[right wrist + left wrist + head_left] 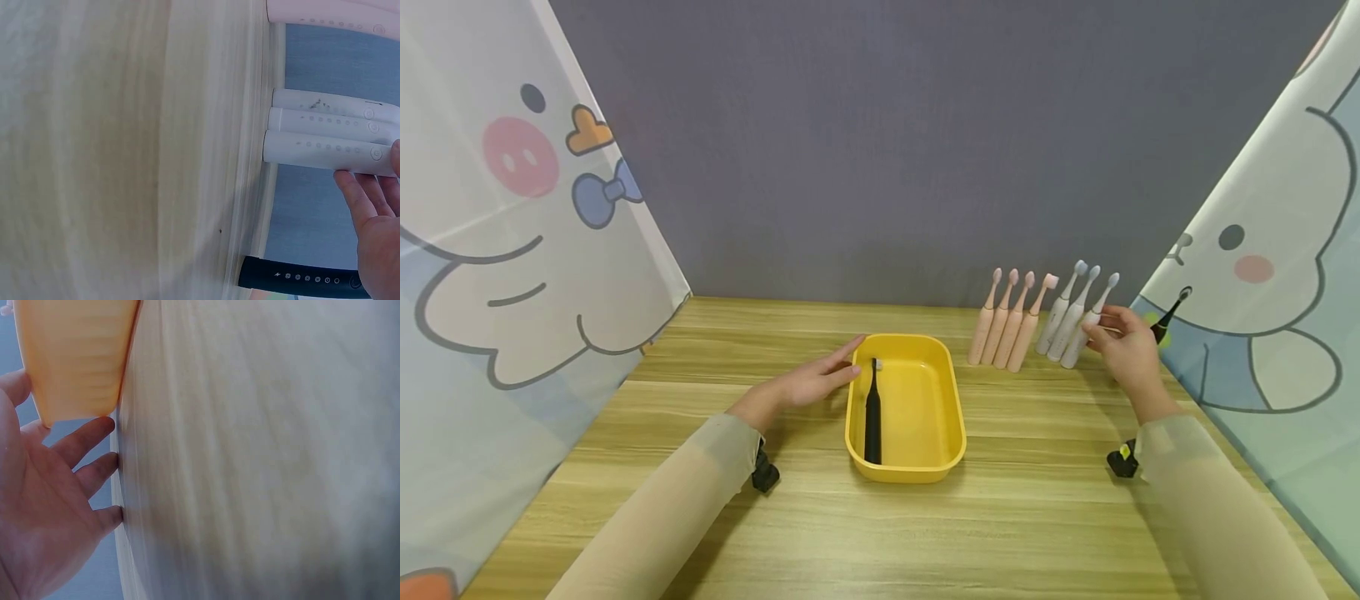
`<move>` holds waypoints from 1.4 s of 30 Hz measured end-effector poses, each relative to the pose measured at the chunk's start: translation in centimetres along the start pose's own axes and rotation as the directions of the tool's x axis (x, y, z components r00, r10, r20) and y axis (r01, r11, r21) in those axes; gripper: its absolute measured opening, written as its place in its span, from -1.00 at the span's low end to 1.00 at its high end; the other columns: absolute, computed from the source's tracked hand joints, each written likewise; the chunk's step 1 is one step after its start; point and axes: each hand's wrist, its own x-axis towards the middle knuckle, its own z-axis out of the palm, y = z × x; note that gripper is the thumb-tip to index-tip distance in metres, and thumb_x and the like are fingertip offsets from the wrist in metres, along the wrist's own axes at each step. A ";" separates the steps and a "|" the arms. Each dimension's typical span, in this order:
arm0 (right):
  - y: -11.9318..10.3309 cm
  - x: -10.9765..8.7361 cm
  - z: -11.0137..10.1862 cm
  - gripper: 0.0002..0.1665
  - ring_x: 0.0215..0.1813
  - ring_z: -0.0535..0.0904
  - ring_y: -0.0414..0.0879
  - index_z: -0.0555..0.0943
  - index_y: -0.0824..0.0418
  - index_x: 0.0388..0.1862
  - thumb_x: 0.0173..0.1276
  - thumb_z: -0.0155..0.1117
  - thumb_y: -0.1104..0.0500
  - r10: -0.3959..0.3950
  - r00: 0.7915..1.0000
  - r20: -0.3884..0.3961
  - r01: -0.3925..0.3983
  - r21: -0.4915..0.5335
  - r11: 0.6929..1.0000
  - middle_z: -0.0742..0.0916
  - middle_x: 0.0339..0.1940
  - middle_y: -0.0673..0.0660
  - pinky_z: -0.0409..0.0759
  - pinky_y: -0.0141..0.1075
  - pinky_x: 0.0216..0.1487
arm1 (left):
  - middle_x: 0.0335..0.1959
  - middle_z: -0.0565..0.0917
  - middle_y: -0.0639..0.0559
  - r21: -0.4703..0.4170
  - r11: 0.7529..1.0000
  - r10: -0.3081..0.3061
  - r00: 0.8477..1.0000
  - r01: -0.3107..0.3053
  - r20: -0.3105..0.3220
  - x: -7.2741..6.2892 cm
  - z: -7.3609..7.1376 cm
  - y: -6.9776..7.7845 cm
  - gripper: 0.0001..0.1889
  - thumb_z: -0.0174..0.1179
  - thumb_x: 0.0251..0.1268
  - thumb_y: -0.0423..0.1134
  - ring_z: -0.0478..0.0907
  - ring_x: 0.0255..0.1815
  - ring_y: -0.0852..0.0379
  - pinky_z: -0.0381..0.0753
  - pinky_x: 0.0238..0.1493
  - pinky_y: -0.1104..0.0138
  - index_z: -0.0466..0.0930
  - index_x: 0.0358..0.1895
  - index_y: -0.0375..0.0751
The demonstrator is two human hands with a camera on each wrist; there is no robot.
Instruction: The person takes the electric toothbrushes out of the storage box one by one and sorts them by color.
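Observation:
My left hand [812,379] rests at the far left corner of a yellow tray [958,425], its fingers fairly straight against the rim. In the left wrist view the fingertips lie around the tray's end [81,394]. A black electric toothbrush [873,421] lies inside along the tray's left wall. Over on the right, my right hand [1127,346] pinches the handle of the rightmost white electric toothbrush [1078,337], thumb on the front and fingers at its side. This toothbrush stands upright beside two other white ones [331,123].
Several pink electric toothbrushes [1007,333] stand in a row left of the white ones. Another black toothbrush [300,277] stands to the right, partly hidden by my right hand in the head view. A grey panel [925,150] rises behind the wooden table [1015,533]; printed cloths hang at both sides.

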 end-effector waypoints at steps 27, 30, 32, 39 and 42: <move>-0.3 0.1 0.4 -0.28 -0.12 0.50 -0.67 0.29 0.48 0.65 0.73 0.25 0.13 0.005 0.999 0.053 -0.003 -0.041 0.999 0.54 0.49 0.55 0.71 -0.63 -0.13 | 0.80 0.20 -0.21 0.003 1.000 -0.017 1.000 0.017 -0.003 0.1 -0.1 -0.1 -0.19 -0.14 0.81 0.28 0.23 0.78 -0.25 0.16 0.76 -0.27 -0.31 0.86 0.26; -0.3 0.0 0.4 -0.28 -0.11 0.48 -0.66 0.29 0.49 0.65 0.73 0.25 0.14 0.002 0.998 0.055 0.001 -0.051 0.999 0.54 0.48 0.56 0.70 -0.65 -0.13 | 0.81 0.17 -0.19 0.003 1.000 -0.017 1.000 0.017 0.000 0.1 0.0 -0.2 -0.19 -0.13 0.81 0.28 0.22 0.78 -0.24 0.17 0.76 -0.26 -0.32 0.86 0.30; -0.3 0.0 0.4 -0.28 -0.11 0.47 -0.66 0.29 0.50 0.64 0.73 0.25 0.14 -0.001 0.999 0.053 0.004 -0.058 0.998 0.54 0.47 0.56 0.68 -0.67 -0.13 | 0.82 0.16 -0.18 -0.004 1.000 -0.018 1.000 0.018 0.003 0.1 0.0 -0.2 -0.19 -0.13 0.80 0.28 0.22 0.78 -0.24 0.17 0.76 -0.25 -0.32 0.85 0.32; -0.4 -0.2 0.3 -0.29 -0.12 0.47 -0.69 0.31 0.50 0.63 0.72 0.27 0.15 -0.019 0.999 0.049 0.022 -0.070 0.997 0.55 0.46 0.54 0.64 -0.71 -0.13 | 0.82 0.14 -0.17 0.006 1.000 -0.003 1.000 0.003 0.002 0.1 0.0 -0.2 -0.19 -0.14 0.81 0.27 0.22 0.78 -0.24 0.19 0.75 -0.26 -0.32 0.86 0.28; -0.3 -0.2 0.1 -0.27 -0.10 0.47 -0.67 0.32 0.49 0.63 0.72 0.28 0.11 -0.025 0.998 0.051 0.030 -0.100 0.995 0.56 0.46 0.56 0.62 -0.72 -0.15 | 0.82 0.15 -0.18 0.010 1.000 0.001 1.000 -0.001 0.005 0.1 0.0 -0.1 -0.19 -0.14 0.81 0.27 0.23 0.77 -0.24 0.20 0.75 -0.27 -0.32 0.86 0.26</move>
